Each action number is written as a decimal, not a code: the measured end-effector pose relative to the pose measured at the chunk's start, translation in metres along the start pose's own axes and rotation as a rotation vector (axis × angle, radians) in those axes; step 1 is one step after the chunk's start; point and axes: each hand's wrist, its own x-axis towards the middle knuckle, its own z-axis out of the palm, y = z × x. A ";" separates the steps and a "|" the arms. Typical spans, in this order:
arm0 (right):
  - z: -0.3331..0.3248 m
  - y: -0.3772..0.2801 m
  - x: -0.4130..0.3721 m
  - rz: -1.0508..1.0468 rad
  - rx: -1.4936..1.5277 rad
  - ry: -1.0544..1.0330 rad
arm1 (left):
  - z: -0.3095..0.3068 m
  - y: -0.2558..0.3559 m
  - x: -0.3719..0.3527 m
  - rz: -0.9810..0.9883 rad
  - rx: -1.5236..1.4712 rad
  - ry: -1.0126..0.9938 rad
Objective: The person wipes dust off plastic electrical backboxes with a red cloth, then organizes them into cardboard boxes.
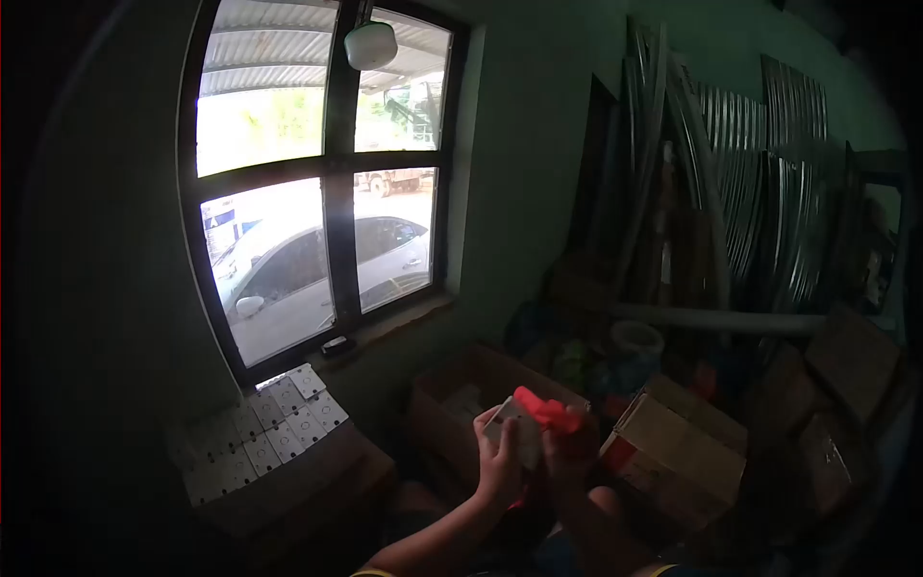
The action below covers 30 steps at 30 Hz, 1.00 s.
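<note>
Near the bottom centre, my left hand (497,459) grips a pale flat plate (526,440) by its left side. My right hand (569,450) is closed around a bright red cloth (550,412), which lies against the upper right of the plate. Part of the cloth hangs below between my hands. To the left, rows of similar pale plates (284,431) with small dark holes lie on top of a box (317,486). The fingers of my right hand are partly hidden by the cloth and shadow.
An open carton (442,394) stands just beyond my hands, and a cardboard box (687,444) is at the right. Further back are a white bucket (636,338), a long pipe (731,319) and leaning metal sheets (735,183). A window (327,168) is at the left.
</note>
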 end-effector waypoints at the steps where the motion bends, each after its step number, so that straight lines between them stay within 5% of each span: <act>1: -0.007 -0.006 0.011 0.096 0.048 0.041 | 0.006 0.006 -0.002 -0.008 0.002 -0.043; 5: -0.002 -0.038 0.014 0.169 0.195 -0.049 | 0.014 0.025 0.009 0.041 0.102 -0.188; 6: -0.008 -0.035 0.008 0.062 -0.103 -0.179 | 0.009 0.028 0.015 0.081 0.159 -0.183; 10: -0.009 -0.049 -0.007 0.089 -0.111 -0.362 | -0.002 0.027 0.017 0.064 0.053 -0.213; 15: -0.013 -0.055 0.026 0.238 0.176 -0.179 | -0.011 0.007 -0.014 -0.033 0.321 -0.418; 20: -0.010 -0.037 -0.024 0.096 -0.216 -0.409 | -0.010 0.025 0.011 0.099 0.005 -0.113; 27: -0.019 -0.023 0.007 0.288 0.203 -0.030 | -0.006 0.042 0.004 0.001 0.897 -0.561; 30: -0.012 -0.012 -0.031 0.251 0.007 -0.176 | -0.017 0.026 0.018 0.011 0.381 -0.312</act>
